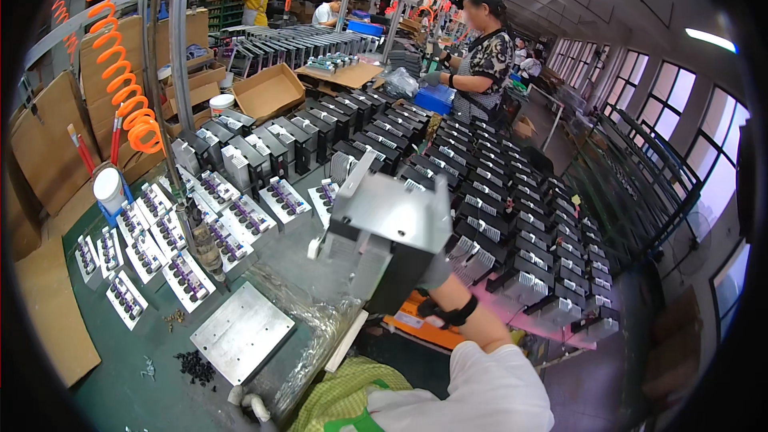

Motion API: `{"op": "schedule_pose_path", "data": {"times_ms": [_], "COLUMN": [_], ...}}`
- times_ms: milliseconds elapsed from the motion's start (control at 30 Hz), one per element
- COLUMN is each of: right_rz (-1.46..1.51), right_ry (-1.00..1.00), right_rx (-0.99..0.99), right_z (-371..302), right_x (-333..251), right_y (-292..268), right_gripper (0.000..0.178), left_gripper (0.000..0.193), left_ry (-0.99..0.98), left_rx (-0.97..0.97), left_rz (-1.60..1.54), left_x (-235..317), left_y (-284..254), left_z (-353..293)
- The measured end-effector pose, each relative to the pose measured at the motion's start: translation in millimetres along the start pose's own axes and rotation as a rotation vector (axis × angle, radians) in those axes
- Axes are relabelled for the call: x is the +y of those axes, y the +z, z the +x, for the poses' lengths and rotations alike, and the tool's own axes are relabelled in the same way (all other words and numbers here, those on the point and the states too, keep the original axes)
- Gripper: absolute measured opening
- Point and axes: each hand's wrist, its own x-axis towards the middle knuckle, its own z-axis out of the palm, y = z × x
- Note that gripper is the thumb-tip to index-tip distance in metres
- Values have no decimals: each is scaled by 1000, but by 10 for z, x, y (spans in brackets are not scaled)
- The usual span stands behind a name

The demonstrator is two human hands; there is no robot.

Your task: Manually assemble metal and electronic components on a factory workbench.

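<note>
My right hand [437, 274], in a grey glove with a black strap at the wrist, is closed on the side of a black metal housing [394, 276] topped by a silver bracket [392, 212]. The housing is held up over the bench edge and is smeared by motion. At the lower edge, a few gloved fingers of my left hand [250, 405] show, slightly apart with nothing visible in them. They are close to a flat silver plate with holes [243, 333] and a heap of small black parts [196, 368]. The rest of that hand is hidden.
White boards with purple-and-black parts [188, 280] stand at left, near a hanging screwdriver [206, 252] and an orange coiled hose [120, 72]. Rows of black housings [520, 232] fill the right side. A co-worker [480, 56] stands beyond them. An open cardboard box [268, 92] lies behind.
</note>
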Motion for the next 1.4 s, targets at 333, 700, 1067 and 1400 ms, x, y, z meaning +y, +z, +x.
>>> {"op": "schedule_pose_path", "data": {"times_ms": [333,700,1067,1400], "right_rz": [-1359,-2627,-2913,-2913], "right_ry": [-712,-280,283,468], "right_rx": [51,-31,-429,-757], "right_z": [1544,2222,2479,2759], "right_x": [-3202,-3257,-2792,-2091], "right_y": [-411,-1379,-2548,-2684], "right_gripper": [40,19,20,28], "left_gripper": [30,31,26,28], "left_ry": [-29,-45,-67,-16], "left_rx": [12,-25,63,136], "left_rz": [-98,30,-53,-43], "left_x": [52,55,18,189], "left_y": [27,34,62,226], "left_z": [-26,-25,-4,-52]}}
